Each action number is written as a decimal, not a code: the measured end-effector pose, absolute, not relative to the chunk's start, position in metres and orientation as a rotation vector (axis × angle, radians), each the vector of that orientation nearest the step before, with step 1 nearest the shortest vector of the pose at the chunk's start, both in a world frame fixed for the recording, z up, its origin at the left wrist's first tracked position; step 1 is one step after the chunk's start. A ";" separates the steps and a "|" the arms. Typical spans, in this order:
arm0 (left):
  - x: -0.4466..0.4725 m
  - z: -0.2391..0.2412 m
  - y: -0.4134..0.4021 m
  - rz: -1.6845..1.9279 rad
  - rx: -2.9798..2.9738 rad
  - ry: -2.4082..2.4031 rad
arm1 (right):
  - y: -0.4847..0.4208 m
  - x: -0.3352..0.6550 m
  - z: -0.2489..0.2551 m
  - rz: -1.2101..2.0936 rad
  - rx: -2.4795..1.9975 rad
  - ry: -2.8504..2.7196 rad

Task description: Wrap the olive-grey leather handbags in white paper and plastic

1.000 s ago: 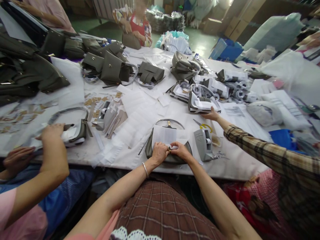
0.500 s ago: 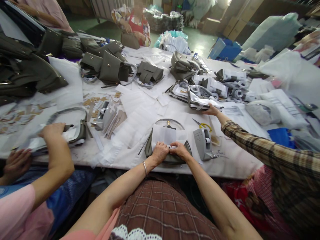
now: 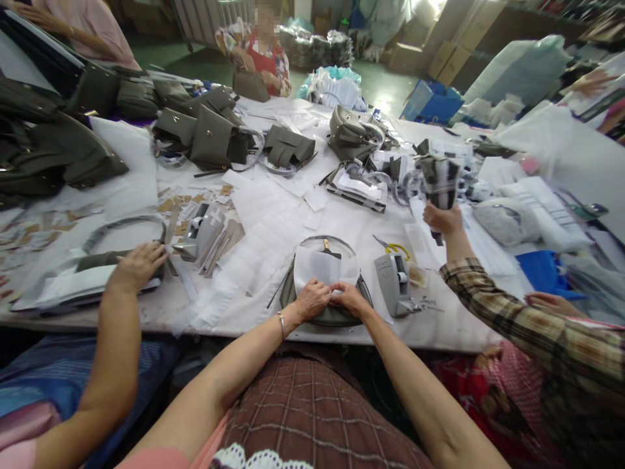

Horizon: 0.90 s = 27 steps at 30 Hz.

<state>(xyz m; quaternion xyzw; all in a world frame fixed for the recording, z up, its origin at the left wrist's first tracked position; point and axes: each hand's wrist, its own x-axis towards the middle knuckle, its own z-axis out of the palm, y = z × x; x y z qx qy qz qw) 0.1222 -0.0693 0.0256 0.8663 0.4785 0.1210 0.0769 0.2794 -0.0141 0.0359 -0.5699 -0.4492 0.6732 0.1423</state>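
Note:
An olive-grey handbag point(image 3: 336, 317) lies in front of me at the table's near edge, its wrapped handle point(image 3: 347, 243) looping away from me. A thin white sheet point(image 3: 317, 264) covers much of the bag's upper front. At the sheet's lower edge my left hand point(image 3: 313, 299) is closed, fingers bent and pressed together. My right hand point(image 3: 349, 299) pinches right beside it, the fingertips of both nearly touching. What lies under the fingertips is hidden. Just right of the bag stands a grey tape dispenser point(image 3: 390, 283), with yellow-handled scissors point(image 3: 396, 249) behind it.
At the left, a co-worker's hand point(image 3: 137, 266) rests by another bag point(image 3: 97, 262). On the right, a plaid-sleeved co-worker's hand point(image 3: 446, 218) grips a dark strapped bundle point(image 3: 440, 181). A second tape dispenser point(image 3: 193, 231) and several olive bags point(image 3: 211, 138) occupy the table.
My hands keep their pinch on the sheet with little movement. The right co-worker's hand has left a wrapped bag and lifted a dark bundle; the left co-worker's hand has shifted right.

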 end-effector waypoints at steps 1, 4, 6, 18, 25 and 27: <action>0.121 0.024 -0.069 0.364 2.584 1.447 | -0.014 0.279 0.036 1.942 -1.639 -1.294; 0.118 0.020 -0.069 0.369 2.518 1.529 | -0.014 0.279 0.034 1.929 -1.633 -1.294; 0.117 0.018 -0.070 0.379 2.464 1.586 | -0.013 0.279 0.033 1.915 -1.638 -1.300; 0.113 0.029 -0.069 0.479 2.065 1.738 | -0.023 0.286 0.043 1.585 -1.473 -1.452; 0.111 0.027 -0.063 0.578 1.900 1.737 | -0.042 0.282 0.040 0.974 -1.346 -1.808; 0.110 0.025 -0.061 0.596 1.859 1.735 | -0.044 0.281 0.040 0.876 -1.348 -1.950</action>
